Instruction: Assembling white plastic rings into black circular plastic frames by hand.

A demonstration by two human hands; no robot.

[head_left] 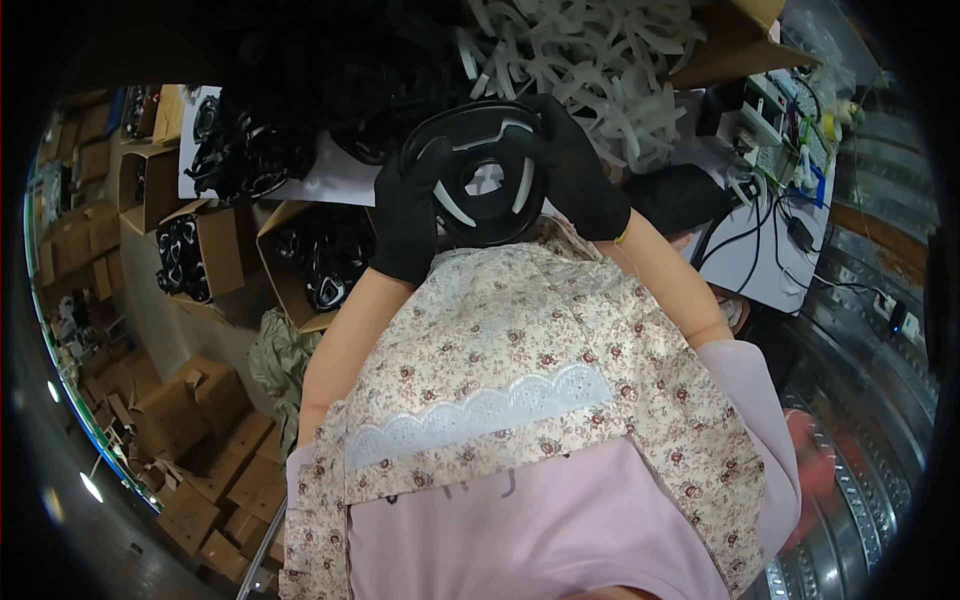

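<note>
A small black steering wheel (481,158) with pale, translucent strips set into its face is held up before my apron, over the table's near edge. My left hand (405,215), in a black glove, grips the wheel's left rim. My right hand (578,170), gloved the same way, is closed on the right rim, its thumb near the upper pale strip. Beyond the wheel lies a heap of loose curved translucent strips (612,75). Dark wheel parts (250,155) are piled to the left of it, partly lost in shadow.
Open cartons (218,250) of black parts stand left of the white table (345,186). A black item (678,192) lies right of my right hand. Farther right are electrical devices (752,110) and loose cables (760,235). Cardboard boxes (180,420) are stacked at lower left.
</note>
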